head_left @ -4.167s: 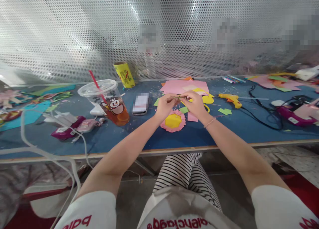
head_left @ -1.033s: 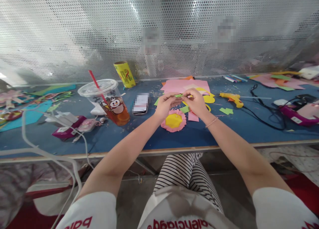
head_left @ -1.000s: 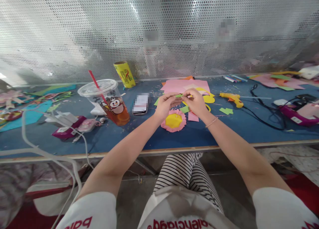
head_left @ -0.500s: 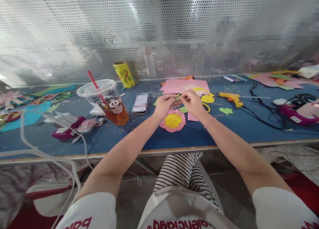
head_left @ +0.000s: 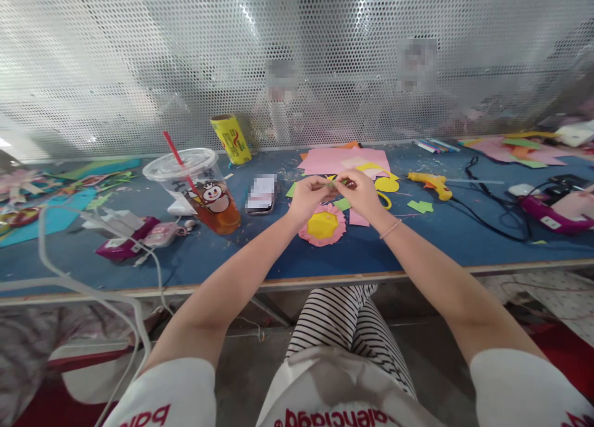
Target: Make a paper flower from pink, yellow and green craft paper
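Nearest: 1 pink-and-yellow paper flower (head_left: pixel 322 226) flat on the blue table (head_left: pixel 250 254). Beyond it, left hand (head_left: pixel 308 198) and right hand (head_left: pixel 361 195), fingertips meeting, pinch 1 small green piece (head_left: pixel 332 185), mostly hidden. Farther: pink sheets (head_left: pixel 341 160), beneath a perforated panel (head_left: pixel 325 62).

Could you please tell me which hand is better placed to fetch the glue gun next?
Probably the right hand: it is nearer the yellow glue gun than the left hand. Both hands' fingers seem to hold a small green piece, though.
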`<state>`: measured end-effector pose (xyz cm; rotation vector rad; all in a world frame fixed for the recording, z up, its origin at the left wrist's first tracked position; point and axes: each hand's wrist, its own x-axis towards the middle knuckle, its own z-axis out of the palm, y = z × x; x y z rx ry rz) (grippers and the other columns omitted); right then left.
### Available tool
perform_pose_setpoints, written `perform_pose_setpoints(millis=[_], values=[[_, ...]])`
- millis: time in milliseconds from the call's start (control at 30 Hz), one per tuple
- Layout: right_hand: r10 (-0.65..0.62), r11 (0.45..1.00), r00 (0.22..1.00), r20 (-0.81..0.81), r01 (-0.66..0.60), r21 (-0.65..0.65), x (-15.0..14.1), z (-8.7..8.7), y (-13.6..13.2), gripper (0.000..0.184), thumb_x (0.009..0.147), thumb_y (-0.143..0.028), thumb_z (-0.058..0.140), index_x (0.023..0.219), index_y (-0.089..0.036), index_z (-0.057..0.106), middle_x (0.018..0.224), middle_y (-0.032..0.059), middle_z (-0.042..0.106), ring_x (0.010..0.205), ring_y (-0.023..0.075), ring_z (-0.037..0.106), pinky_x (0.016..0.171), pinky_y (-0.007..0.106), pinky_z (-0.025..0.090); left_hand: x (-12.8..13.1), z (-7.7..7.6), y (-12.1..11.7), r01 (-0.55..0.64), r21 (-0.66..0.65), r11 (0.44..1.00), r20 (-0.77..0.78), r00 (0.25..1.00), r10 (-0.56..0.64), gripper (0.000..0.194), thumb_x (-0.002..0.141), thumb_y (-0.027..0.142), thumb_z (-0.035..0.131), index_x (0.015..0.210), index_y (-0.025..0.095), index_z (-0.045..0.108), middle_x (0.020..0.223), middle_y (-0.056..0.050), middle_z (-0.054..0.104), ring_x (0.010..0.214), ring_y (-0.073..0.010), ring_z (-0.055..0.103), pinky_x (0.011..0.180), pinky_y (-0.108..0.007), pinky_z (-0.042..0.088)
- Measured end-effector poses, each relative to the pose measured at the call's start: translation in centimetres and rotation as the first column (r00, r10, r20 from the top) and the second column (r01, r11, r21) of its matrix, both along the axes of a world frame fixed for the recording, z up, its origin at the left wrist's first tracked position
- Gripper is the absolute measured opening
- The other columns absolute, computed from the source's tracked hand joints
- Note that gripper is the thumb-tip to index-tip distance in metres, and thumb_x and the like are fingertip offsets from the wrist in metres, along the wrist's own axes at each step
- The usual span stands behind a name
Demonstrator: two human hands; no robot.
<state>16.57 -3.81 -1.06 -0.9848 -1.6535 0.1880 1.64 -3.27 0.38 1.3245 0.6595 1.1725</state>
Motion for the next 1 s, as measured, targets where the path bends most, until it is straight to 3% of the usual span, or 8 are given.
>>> perform_pose_setpoints(millis=[167,500,667,1000], values=[[0.014,0.999,0.999,-0.049,-0.017,-0.05,0.3,0.2,0.0,0.009,0.076,-0.026,0.059,0.078,-0.019,0.063,0.081,0.0029,0.064,0.075,0.0148,0.058,0.068,0.03,0.048,0.2,-0.1,0.2,0.005,-0.008,1.0,-0.007,1.0,-0.005,0.023,0.065,0.024,0.072,0.081,0.011,0.063,0.074,-0.005,0.069,0.068,-0.0146,0.068,0.078,-0.034,0.054],[0.051,0.997,0.985,0.166,-0.059,0.042,1.3,0.6,0.1,0.013,0.078,-0.021,0.056,0.081,-0.021,0.069,0.084,0.0042,0.065,0.082,0.0176,0.059,0.069,0.033,0.049,0.0,0.3,0.1,0.014,-0.129,0.992,-0.006,1.0,-0.015,0.013,0.066,0.015,0.07,0.074,0.01,0.061,0.067,-0.004,0.067,0.064,-0.0132,0.067,0.077,-0.033,0.054],[0.021,0.994,0.97,0.242,-0.046,0.098,1.2,0.4,0.0,0.013,0.078,-0.019,0.056,0.082,-0.021,0.068,0.083,0.0039,0.066,0.079,0.0172,0.059,0.071,0.033,0.05,0.0,0.1,0.2,-0.008,-0.097,0.995,-0.013,1.0,0.007,0.009,0.067,0.011,0.065,0.073,0.011,0.058,0.069,-0.002,0.067,0.065,-0.0129,0.067,0.075,-0.032,0.054],[0.006,0.996,0.952,0.306,-0.033,0.083,1.7,0.3,0.2,0.013,0.082,-0.023,0.055,0.085,-0.021,0.068,0.084,0.0039,0.067,0.077,0.0167,0.059,0.071,0.032,0.048,0.0,-0.2,0.7,-0.023,-0.03,0.999,-0.074,0.997,0.021,0.013,0.069,0.011,0.063,0.082,0.012,0.059,0.071,-0.002,0.068,0.063,-0.0114,0.067,0.068,-0.025,0.055]])
